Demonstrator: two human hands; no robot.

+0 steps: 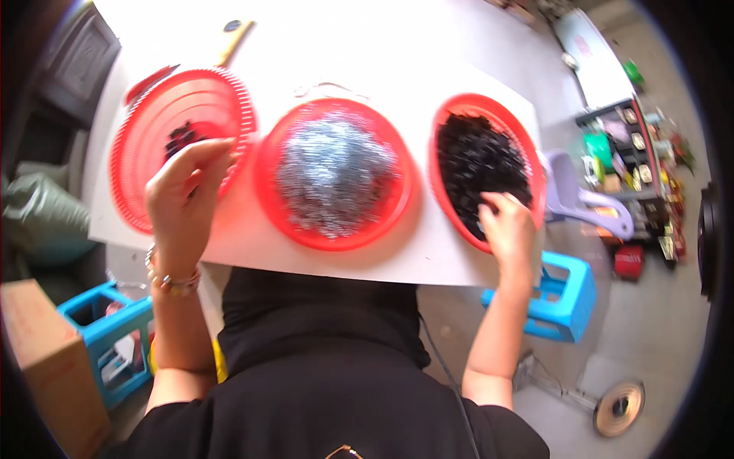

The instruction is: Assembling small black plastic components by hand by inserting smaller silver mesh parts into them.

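My left hand (183, 203), with bracelets at the wrist, is raised over the near right part of the left red basket (134, 180). Its fingers are curled in a pinch; what they hold is too small to tell. A few small black pieces (182, 138) lie in that basket. On the right, my right hand (508, 226) reaches over the near rim of another red basket (537, 172), fingertips pinched at a heap of small black pieces (478, 157). Between them, a red basin (334, 243) holds a pile of thin, shiny silver metal pieces (332, 172).
The baskets stand on a white table (451, 268). A yellow-handled tool (234, 42) and a red-handled one (145, 83) lie behind the left basket. A purple scoop-like container (569, 191) is beyond the right edge. Blue plastic stools (569, 306) and a cardboard box (53, 359) flank me.
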